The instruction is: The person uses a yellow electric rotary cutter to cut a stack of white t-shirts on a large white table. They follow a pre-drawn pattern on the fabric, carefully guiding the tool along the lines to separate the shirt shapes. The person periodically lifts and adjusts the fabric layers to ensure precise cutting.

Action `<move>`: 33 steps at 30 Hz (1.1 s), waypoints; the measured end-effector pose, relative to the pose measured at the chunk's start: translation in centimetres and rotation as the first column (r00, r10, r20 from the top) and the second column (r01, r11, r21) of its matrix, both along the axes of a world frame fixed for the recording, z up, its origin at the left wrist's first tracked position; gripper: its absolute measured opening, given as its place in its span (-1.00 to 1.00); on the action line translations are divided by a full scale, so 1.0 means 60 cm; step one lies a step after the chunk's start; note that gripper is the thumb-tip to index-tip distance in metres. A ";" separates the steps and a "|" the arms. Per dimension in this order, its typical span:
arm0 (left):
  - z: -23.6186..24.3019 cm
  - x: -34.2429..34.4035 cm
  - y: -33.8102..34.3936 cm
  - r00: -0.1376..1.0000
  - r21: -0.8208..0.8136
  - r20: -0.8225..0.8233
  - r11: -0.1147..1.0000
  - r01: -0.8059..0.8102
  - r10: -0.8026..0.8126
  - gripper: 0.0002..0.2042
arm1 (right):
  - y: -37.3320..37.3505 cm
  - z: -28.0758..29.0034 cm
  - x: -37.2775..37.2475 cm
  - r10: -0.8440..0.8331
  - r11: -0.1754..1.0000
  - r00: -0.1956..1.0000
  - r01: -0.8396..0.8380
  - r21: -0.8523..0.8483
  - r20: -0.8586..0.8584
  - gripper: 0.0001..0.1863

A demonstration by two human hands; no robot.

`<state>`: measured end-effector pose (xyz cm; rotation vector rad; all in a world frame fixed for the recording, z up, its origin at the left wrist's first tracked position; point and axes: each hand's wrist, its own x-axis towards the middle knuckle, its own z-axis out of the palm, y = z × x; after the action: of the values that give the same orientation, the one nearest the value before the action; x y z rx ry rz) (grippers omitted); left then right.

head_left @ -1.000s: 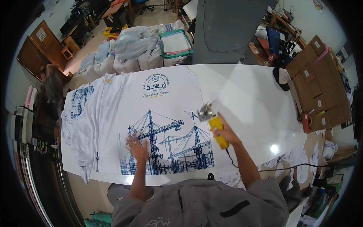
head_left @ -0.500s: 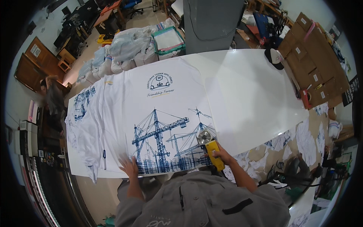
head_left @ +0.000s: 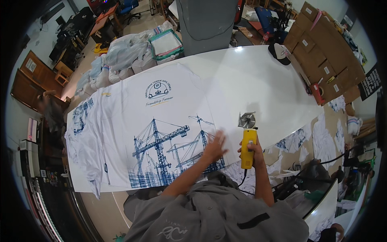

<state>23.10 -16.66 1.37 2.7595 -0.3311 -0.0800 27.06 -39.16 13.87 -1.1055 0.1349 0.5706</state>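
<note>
My right hand (head_left: 255,150) grips a yellow electric rotary cutter (head_left: 247,160) with a round metal blade (head_left: 247,120) and a black cord, held at the right edge of a white printed fabric panel (head_left: 165,113). The panel shows a dark logo near the top and blue crane drawings across its lower part, and lies on a white table (head_left: 242,68). My left hand (head_left: 215,147) is over the panel's right side, fingers apart, left of the cutter; whether it touches the fabric I cannot tell. Crumpled white printed garments (head_left: 88,149) lie at the panel's left.
A black-and-white cap (head_left: 279,54) and leaning cardboard (head_left: 322,60) are at the back right. Bagged bundles (head_left: 121,60) and a grey pillar (head_left: 206,24) stand behind the table. White scraps (head_left: 320,141) litter the floor at right. A person (head_left: 52,109) is at the far left.
My left hand has moved from the panel's lower left to its right side. The cutter, still in my right hand, has turned upright and shifted right. The view has shifted too.
</note>
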 end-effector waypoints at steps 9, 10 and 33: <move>0.037 -0.011 -0.100 0.800 -0.578 -0.195 0.725 0.374 -0.568 -0.68 | -0.053 0.019 0.079 0.179 0.898 0.966 -0.084 -0.432 0.185 0.21; 0.032 -0.001 -0.071 0.887 -0.544 -0.187 0.796 0.265 -0.422 -0.69 | -0.052 0.009 0.095 0.242 0.859 0.946 -0.105 -0.501 0.216 0.23; 0.029 0.599 0.420 0.824 0.090 0.052 0.819 -0.566 0.564 -0.39 | 0.128 -0.095 0.310 0.136 0.951 0.983 -0.164 -0.261 -0.120 0.16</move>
<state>59.04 8.56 3.11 2.8356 0.5146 0.0912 45.68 -31.49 8.16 -1.3610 0.2228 0.7617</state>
